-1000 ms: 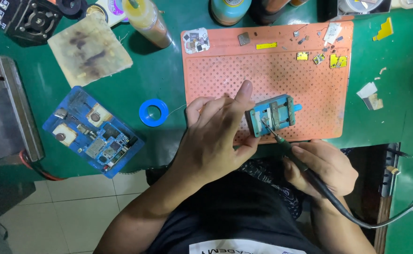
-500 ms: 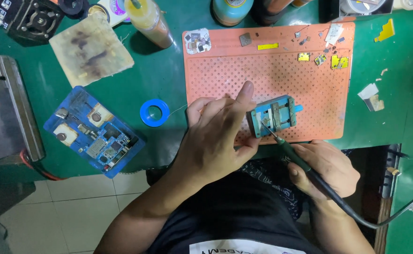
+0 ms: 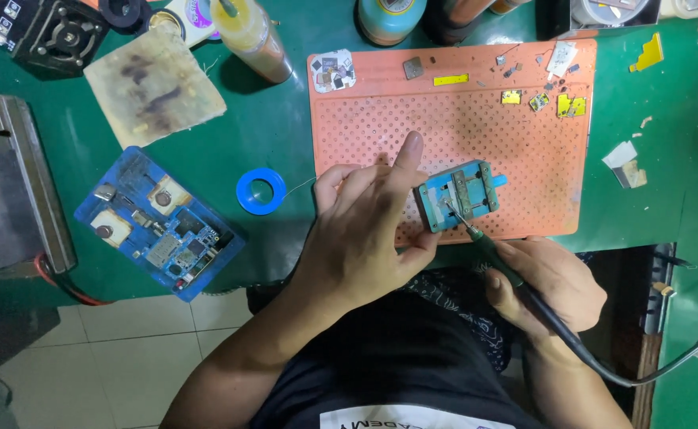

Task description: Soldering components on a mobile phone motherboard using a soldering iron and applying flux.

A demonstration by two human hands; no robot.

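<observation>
Left hand [image 3: 365, 238] grips the blue clamp [image 3: 460, 195] on the orange mat [image 3: 460, 119], right hand [image 3: 551, 282] grasps the soldering iron [image 3: 492, 254], tip on the clamped board, soldering apparently mid-way

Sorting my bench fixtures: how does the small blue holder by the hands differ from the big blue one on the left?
The small blue holder sits on the orange mat; the big blue holder lies on green table. The small one is worked with a soldering iron, the big one untouched. Both are blue.
</observation>
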